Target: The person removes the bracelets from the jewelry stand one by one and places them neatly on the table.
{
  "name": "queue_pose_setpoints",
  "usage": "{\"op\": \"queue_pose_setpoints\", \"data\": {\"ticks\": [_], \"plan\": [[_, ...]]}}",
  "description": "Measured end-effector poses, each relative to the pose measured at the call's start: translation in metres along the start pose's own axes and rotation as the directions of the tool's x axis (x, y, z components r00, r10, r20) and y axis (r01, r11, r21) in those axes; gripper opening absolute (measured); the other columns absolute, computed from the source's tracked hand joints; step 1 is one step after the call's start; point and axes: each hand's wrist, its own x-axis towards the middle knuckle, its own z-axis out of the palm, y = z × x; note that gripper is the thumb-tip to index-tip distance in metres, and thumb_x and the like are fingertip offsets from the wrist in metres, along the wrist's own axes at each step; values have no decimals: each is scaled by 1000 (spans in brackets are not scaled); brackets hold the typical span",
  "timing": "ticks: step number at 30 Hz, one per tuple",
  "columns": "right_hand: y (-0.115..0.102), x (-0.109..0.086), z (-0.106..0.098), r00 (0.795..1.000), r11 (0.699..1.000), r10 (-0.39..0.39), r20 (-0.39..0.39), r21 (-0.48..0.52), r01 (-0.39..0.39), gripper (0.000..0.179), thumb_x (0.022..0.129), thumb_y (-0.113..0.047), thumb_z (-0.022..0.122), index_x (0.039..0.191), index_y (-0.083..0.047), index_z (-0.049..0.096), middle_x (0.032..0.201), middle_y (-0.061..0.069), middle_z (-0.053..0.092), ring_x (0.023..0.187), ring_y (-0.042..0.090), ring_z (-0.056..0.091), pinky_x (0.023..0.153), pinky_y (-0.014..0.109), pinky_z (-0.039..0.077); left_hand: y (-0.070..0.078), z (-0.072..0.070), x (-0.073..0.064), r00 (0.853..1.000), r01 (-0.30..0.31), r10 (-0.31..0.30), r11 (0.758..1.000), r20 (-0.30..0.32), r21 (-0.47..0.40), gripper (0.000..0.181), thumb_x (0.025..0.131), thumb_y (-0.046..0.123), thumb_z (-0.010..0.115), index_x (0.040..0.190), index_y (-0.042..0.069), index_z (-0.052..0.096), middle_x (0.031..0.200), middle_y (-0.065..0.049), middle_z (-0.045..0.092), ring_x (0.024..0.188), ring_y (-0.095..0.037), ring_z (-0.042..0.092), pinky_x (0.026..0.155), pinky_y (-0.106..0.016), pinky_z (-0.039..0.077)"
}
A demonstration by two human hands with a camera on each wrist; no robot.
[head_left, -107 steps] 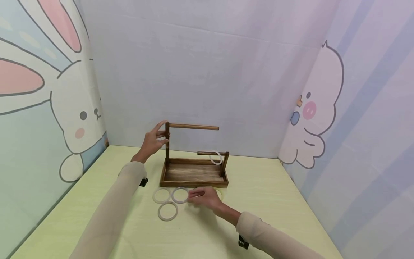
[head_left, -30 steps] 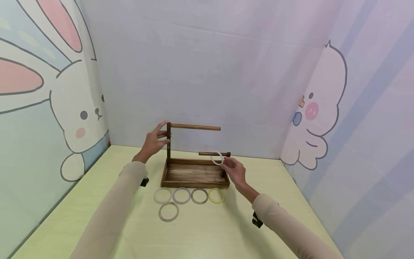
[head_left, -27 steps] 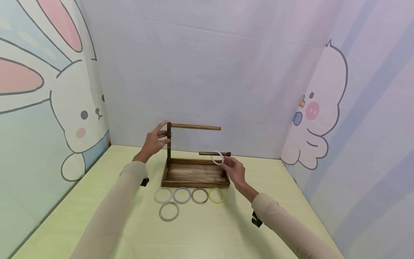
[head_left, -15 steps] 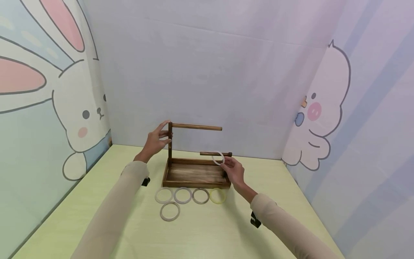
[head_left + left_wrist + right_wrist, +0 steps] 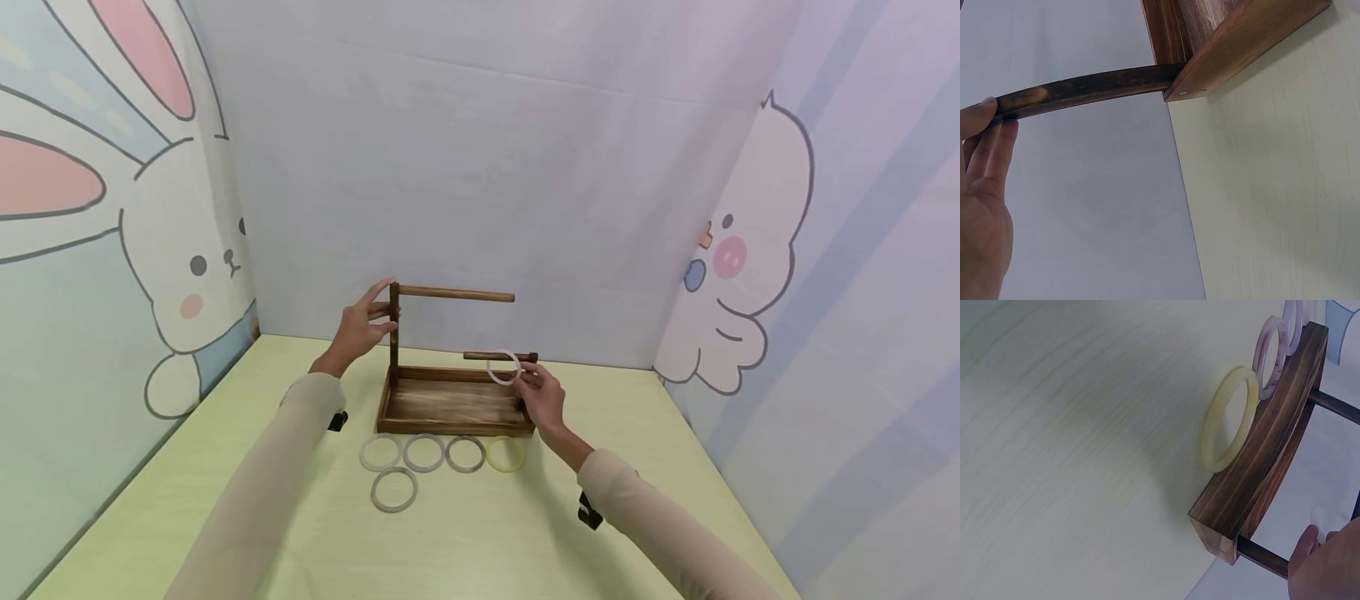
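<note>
A dark wooden bangle rack (image 5: 453,429) stands on the table, with a tray base, a tall left post carrying a long upper rod (image 5: 457,294) and a short right post with a lower rod (image 5: 476,356). My left hand (image 5: 356,333) holds the top of the tall post (image 5: 1085,92) between thumb and fingers. A white bangle (image 5: 500,383) hangs around the lower rod. My right hand (image 5: 545,400) pinches its right edge beside the short post. In the right wrist view, my right hand (image 5: 1329,565) mostly hides that bangle.
Before the tray lie a pale bangle (image 5: 362,454), a lavender bangle (image 5: 406,454), a brownish-purple bangle (image 5: 448,454) and a yellow bangle (image 5: 488,455) in a row. A greyish bangle (image 5: 373,492) lies nearer. A fabric backdrop (image 5: 525,183) rises behind the rack.
My right hand has gone from the bangles on the table up to the white bangle on the lower rod. Lately that bangle has shifted slightly left. My left hand stays on the post.
</note>
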Motion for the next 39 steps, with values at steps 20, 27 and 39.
{"op": "queue_pose_setpoints", "data": {"ticks": [20,27,39], "plan": [[-4,-4,8,1000,1000,15,14,-16,-15,27,96,2,73,122,2,71,108,27,75,94,30,77,69,20,59,-4,-2,0,1000,-13,13,1000,-5,1,91,90,-11,75,162,27,37,129,-26,68,119,-40,68,95,-57,57],[-5,-4,13,999,1000,18,27,-23,-17,27,95,0,74,122,-1,73,108,23,76,72,4,71,61,17,55,-4,-2,1,1000,-14,14,1000,-8,-4,89,89,-12,76,162,21,37,128,-27,69,118,-42,68,95,-58,56],[-7,-5,24,998,996,35,50,85,-39,30,96,7,69,126,5,69,113,33,71,104,47,72,76,40,65,-4,-1,1,1000,-9,9,1000,1,-6,89,89,-10,76,163,20,36,129,-26,68,120,-41,67,97,-57,56]]}}
